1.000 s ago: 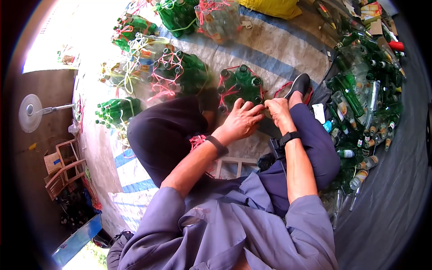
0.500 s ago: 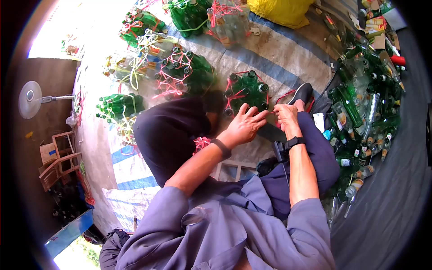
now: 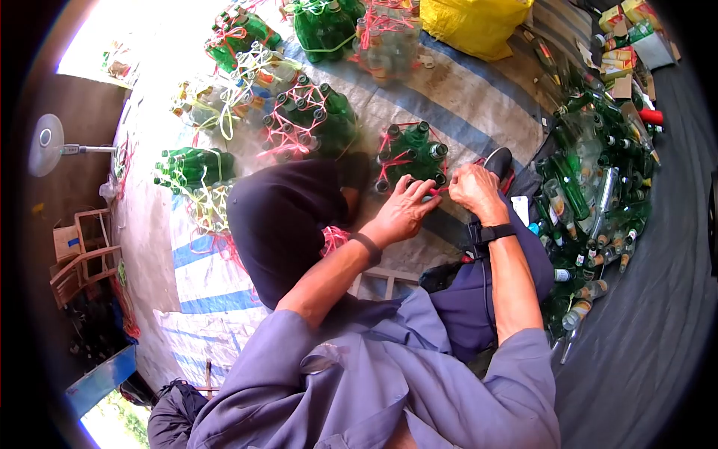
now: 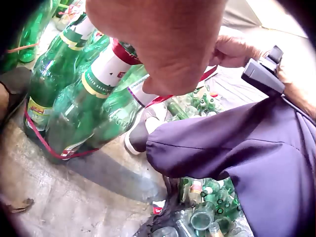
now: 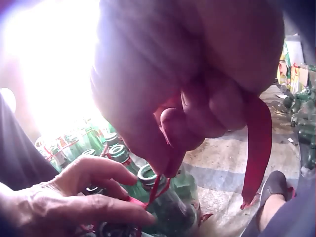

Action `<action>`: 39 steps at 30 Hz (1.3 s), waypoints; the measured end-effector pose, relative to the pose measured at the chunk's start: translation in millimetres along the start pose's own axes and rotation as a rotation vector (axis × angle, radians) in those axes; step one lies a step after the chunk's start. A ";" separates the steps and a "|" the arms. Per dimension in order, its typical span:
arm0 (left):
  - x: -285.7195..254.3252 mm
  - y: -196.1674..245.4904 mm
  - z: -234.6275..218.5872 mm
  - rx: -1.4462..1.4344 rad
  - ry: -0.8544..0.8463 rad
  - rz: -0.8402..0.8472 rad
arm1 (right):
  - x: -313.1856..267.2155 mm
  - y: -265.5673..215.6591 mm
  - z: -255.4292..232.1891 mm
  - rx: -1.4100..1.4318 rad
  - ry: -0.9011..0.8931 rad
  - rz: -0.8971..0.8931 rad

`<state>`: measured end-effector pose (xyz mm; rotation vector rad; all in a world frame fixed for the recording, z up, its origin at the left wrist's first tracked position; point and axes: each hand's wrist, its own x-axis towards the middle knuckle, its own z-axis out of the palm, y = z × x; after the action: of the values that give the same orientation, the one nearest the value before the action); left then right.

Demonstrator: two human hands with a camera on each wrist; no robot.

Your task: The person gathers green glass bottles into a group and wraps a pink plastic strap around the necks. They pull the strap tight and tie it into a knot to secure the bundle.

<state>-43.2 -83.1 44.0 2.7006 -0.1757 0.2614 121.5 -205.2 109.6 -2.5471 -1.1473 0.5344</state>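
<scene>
A bundle of green glass bottles (image 3: pixel 410 146) stands upright in front of me, tied with red plastic ribbon. My left hand (image 3: pixel 404 213) is over the bundle's near edge. In the right wrist view, its thumb and finger pinch the red ribbon (image 5: pixel 257 148) beside a bottle mouth. Just to the right, my right hand (image 3: pixel 477 193) grips the same ribbon in curled fingers, and a loose length hangs from the fist. A short stretch of ribbon runs between the hands. In the left wrist view, another red band (image 4: pixel 61 157) circles the bottles low down.
Several more tied bottle bundles (image 3: pixel 307 120) stand at the left and back. Loose bottles (image 3: pixel 591 194) are heaped on the right, beyond my leg and shoe (image 3: pixel 498 161). A yellow sack (image 3: pixel 479 30) sits at the back on the striped sheet (image 3: pixel 479 90).
My right hand first came close to the left, then drew away to the right, and is now turned over in a fist with the ribbon. The left hand stays at the bundle's edge.
</scene>
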 end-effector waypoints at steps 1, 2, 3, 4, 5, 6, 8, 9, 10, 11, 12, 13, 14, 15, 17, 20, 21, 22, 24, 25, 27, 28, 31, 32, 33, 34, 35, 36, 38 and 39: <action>-0.5 0.0 0.1 -0.001 0.004 -0.005 | 3.2 -0.5 3.9 -0.004 -0.003 -0.004; -0.4 -0.3 0.6 -0.015 0.013 -0.008 | 8.5 1.2 10.8 -0.013 -0.037 -0.063; -0.2 -0.4 0.7 -0.029 0.021 -0.012 | 12.7 -2.6 11.1 -0.021 -0.072 -0.121; -0.3 -0.4 0.9 -0.031 0.024 -0.017 | 15.8 -5.7 11.3 -0.024 -0.076 -0.125; -0.5 -0.3 1.3 -0.036 0.007 -0.016 | 18.7 -9.2 12.3 -0.019 -0.096 -0.118; 0.0 -0.5 1.3 -0.040 -0.011 -0.013 | 22.5 -13.9 11.8 -0.013 -0.114 -0.109; 1.4 -1.1 1.4 -0.055 0.001 -0.003 | 36.6 -15.9 21.0 -0.009 -0.164 -0.097; 1.5 -1.2 1.9 -0.069 0.012 0.010 | 41.6 -19.6 24.7 -0.071 -0.162 -0.096; 2.0 -1.4 2.7 -0.069 0.010 0.006 | 45.5 -22.7 28.3 -0.132 -0.159 -0.095; 2.2 -1.3 3.6 -0.070 0.028 0.008 | 48.1 -24.8 31.3 -0.152 -0.150 -0.082; 1.9 -1.3 5.0 -0.072 0.046 0.010 | 50.7 -25.0 34.5 -0.149 -0.155 -0.084; 1.6 -1.4 6.3 -0.073 0.043 0.005 | 53.2 -25.1 37.7 -0.162 -0.159 -0.095; 1.7 -1.6 7.6 -0.068 0.050 0.000 | 54.9 -24.8 40.4 -0.175 -0.162 -0.105; 1.9 -1.7 8.6 -0.062 0.058 -0.005 | 55.2 -26.7 39.6 -0.174 -0.166 -0.107; 1.7 -1.2 10.1 -0.058 0.064 -0.011 | 54.3 -29.5 36.6 -0.180 -0.112 -0.147; 3.3 -0.5 9.9 -0.030 0.063 -0.008 | 58.1 -26.6 41.3 -0.213 -0.085 -0.139; 3.5 -0.2 9.7 -0.027 0.052 -0.014 | 58.1 -25.5 43.0 -0.211 -0.084 -0.139; 3.6 0.0 9.4 -0.025 0.041 -0.020 | 58.1 -24.2 44.2 -0.209 -0.065 -0.131; 3.8 0.4 8.3 -0.026 0.012 -0.039 | 58.8 -21.1 46.7 -0.209 -0.044 -0.123; 3.5 1.3 7.8 -0.029 -0.017 -0.058 | 58.7 -19.3 48.5 -0.200 -0.036 -0.113; 2.8 2.8 6.6 -0.023 0.008 -0.058 | 58.7 -15.3 48.1 -0.191 -0.027 -0.104; 2.6 3.0 5.9 -0.016 0.033 -0.057 | 58.8 -13.2 46.2 -0.197 -0.028 -0.083; 3.5 3.3 3.2 -0.016 0.009 -0.060 | 58.5 -4.6 31.0 -0.206 -0.044 -0.049; 3.9 3.6 2.1 -0.015 0.009 -0.057 | 58.6 0.7 25.5 -0.208 -0.059 -0.034; 4.0 3.8 2.1 -0.017 0.010 -0.059 | 59.7 8.9 22.7 -0.188 -0.062 -0.058; 4.5 4.0 2.3 -0.019 0.012 -0.060 | 59.0 14.9 22.6 -0.188 -0.059 -0.057; 5.0 3.8 2.6 -0.019 0.013 -0.057 | 58.4 20.5 23.3 -0.160 -0.075 -0.016; 5.0 3.6 3.0 -0.028 0.020 -0.058 | 57.4 24.9 24.5 -0.132 -0.091 0.025; 4.9 3.4 3.9 -0.036 0.025 -0.059 | 53.2 32.0 31.5 -0.148 -0.058 0.021; 4.9 3.5 4.1 -0.040 0.025 -0.059 | 50.8 34.1 33.7 -0.135 -0.064 0.012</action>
<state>-38.4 -88.4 42.7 2.6570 -0.0923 0.2707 159.7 -184.4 54.9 -2.6702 -1.2304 0.5626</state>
